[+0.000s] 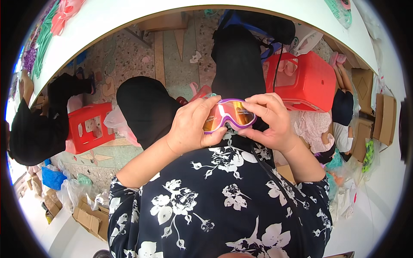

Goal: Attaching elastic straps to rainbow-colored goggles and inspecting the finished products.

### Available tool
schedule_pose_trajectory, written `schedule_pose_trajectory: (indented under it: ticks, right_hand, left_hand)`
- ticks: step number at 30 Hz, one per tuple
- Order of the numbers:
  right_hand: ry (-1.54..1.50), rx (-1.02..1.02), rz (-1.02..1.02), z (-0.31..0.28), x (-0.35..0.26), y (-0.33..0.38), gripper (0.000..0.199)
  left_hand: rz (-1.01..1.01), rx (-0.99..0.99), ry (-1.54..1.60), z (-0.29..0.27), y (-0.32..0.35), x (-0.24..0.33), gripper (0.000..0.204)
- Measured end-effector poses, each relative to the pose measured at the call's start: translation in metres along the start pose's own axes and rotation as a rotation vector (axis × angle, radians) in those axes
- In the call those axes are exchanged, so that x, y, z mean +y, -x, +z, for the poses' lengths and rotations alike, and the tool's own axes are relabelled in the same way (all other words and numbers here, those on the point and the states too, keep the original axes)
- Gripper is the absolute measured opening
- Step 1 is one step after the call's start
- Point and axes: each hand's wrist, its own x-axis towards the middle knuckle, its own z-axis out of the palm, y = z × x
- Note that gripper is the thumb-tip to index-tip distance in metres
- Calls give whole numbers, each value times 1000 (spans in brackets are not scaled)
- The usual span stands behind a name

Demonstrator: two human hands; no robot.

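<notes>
A pair of swimming goggles [231,109] with a purple frame and mirrored orange-gold lenses is held up in front of my body, above my lap. My left hand [193,122] grips its left side, with fingers along the top rim and the thumb below near the nose piece. On the other side, my right hand [271,122] pinches the right lens between fingers on the upper edge and a thumb underneath. The lenses face up toward me, with small print on them. Whatever lies behind the goggles is mostly hidden by my hands.
The white table [129,26] curves across the far side, with green cords [45,41] and pink straps [64,17] at its left. Red plastic stools stand left [89,128] and right [307,81]. Other people sit at both sides. Cardboard boxes [92,217] and bags crowd the floor.
</notes>
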Motion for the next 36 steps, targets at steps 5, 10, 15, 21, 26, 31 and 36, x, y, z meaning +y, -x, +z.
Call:
schedule_pose_trajectory:
  ticks: [5,10,15,21,26,31,36]
  right_hand:
    - [-26,40,88,3,-4,-1,63]
    - [-25,33,38,4,-2,-1,58]
    - [-59,60,54,12,6,6,52]
    - [65,350,125,27,29,-5,49]
    - [-268,562,598,64,16,13,42]
    - [-762,412,838,61,4,5,40]
    - [-837,309,889,56,4,1,38]
  left_hand:
    - [-4,-55,-8,-3,-2,2,65]
    - [-28,-89,25,0,-3,-1,66]
    - [-296,-185,256,-5,-15,6,57]
    - [-692,-31,810,19,-41,4,25]
    - [-777,56,1096,42,-33,-2,19]
    - [-849,37,1041,46,-35,-6,25]
    - [-598,-60,564,41,-51,-9,49]
